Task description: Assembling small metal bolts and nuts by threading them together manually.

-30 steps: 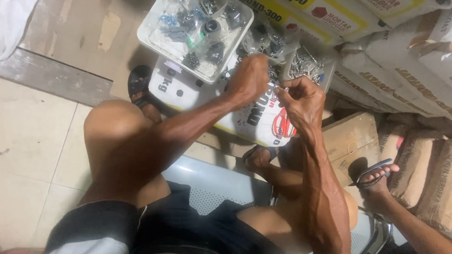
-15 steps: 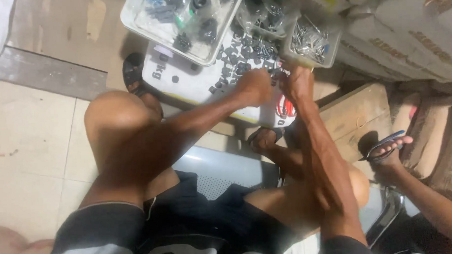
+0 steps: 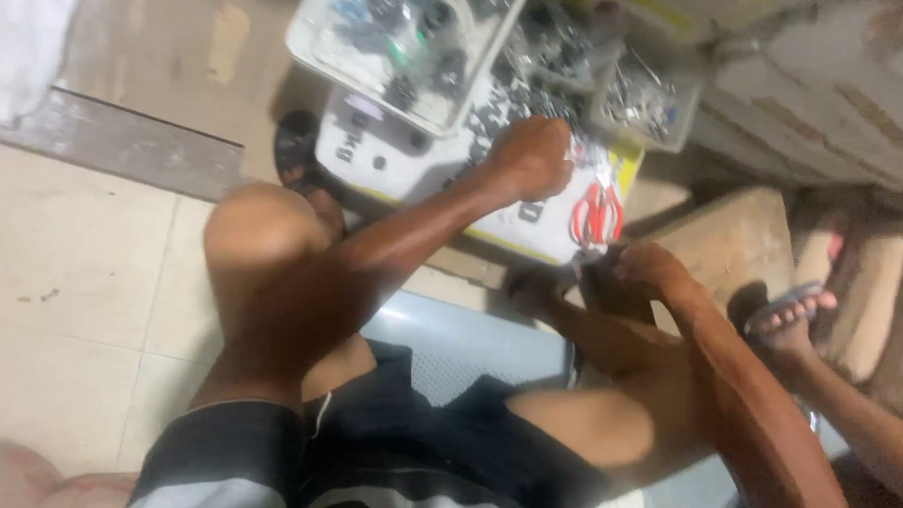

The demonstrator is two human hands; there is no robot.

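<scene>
left hand [image 3: 530, 157] grip fisted over small parts | right hand [image 3: 651, 271] grip unclear | trays [image 3: 309, 49]: two

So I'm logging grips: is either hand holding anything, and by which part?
Cannot be told: the left hand is fisted over small dark metal parts, the right hand closed beside red-handled pliers; both blurred.

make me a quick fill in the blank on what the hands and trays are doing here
1. The left hand rests on a pile of small ____ parts on the white box.
2. The red-handled ____ lie on the box, close to the right hand.
3. Two clear plastic ____ of parts sit at the box's far side.
4. A neighbour's foot wears a ____.

Missing words: metal; pliers; trays; sandal
</scene>
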